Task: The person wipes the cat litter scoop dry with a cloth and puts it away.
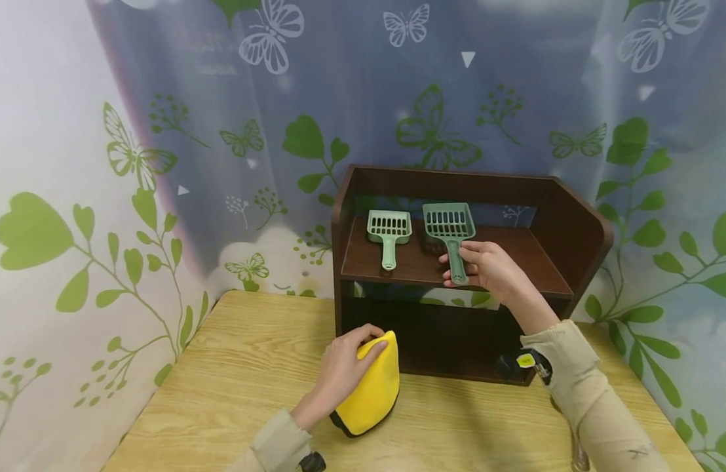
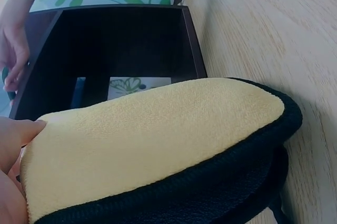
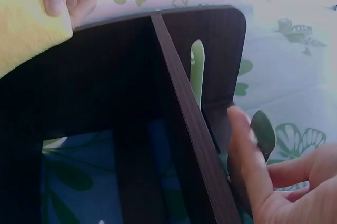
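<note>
A dark brown wooden shelf unit [image 1: 569, 229] stands on the table. On its upper board lie two green slotted scoops, a paler one [image 1: 389, 229] to the left and a darker one [image 1: 449, 226] to the right. My right hand [image 1: 460, 262] pinches the darker scoop's handle [image 3: 262, 132] at the board's front edge. In the right wrist view the paler scoop's handle [image 3: 197, 71] shows beyond the board [image 3: 184, 118]. My left hand [image 1: 351, 360] grips a yellow cloth mitt with black trim [image 1: 371, 393] on the table before the shelf, with the thumb [image 2: 16, 134] on the cloth [image 2: 158, 139].
The light wooden table [image 1: 233, 380] reaches left and forward of the shelf. A curtain printed with leaves and butterflies [image 1: 103, 196] closes in the back and both sides. The shelf's lower compartment [image 2: 121, 39] is dark and open-fronted.
</note>
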Motion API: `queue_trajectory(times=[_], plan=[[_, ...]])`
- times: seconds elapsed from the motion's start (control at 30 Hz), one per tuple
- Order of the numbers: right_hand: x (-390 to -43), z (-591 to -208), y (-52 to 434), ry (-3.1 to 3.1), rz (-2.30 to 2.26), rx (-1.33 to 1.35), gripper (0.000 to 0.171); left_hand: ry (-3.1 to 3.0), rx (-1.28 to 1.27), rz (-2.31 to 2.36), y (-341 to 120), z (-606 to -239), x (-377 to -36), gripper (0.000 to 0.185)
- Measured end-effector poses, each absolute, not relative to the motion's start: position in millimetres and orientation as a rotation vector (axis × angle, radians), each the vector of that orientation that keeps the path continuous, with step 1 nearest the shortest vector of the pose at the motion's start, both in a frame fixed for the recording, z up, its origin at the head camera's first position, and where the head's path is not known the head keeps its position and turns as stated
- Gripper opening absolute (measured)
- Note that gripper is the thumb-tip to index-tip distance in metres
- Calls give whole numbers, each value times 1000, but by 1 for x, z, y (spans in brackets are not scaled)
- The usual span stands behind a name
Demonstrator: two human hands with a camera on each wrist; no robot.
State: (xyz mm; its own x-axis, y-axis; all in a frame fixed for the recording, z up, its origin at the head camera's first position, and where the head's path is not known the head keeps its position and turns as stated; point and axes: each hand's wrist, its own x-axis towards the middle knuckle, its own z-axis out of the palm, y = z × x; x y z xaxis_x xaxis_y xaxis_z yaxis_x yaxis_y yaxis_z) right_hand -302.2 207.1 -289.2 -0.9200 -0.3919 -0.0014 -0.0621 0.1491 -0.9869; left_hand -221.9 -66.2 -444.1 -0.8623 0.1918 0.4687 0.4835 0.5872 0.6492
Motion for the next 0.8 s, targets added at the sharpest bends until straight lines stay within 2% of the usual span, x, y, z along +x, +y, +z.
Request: queue_trajectory(times=[0.37, 0.6, 0.8], plan=[[-331, -286, 208, 2083, -1791, -318, 49, -2467, -583, -1007, -66, -442, -217, 16], [-335, -288, 209, 2091, -1793, -305, 48, -2486, -583, -972, -65, -442, -215, 17], [-334, -287, 206, 2328, -1647, -274, 53, -2485, -573, -977, -66, -444, -216, 16]])
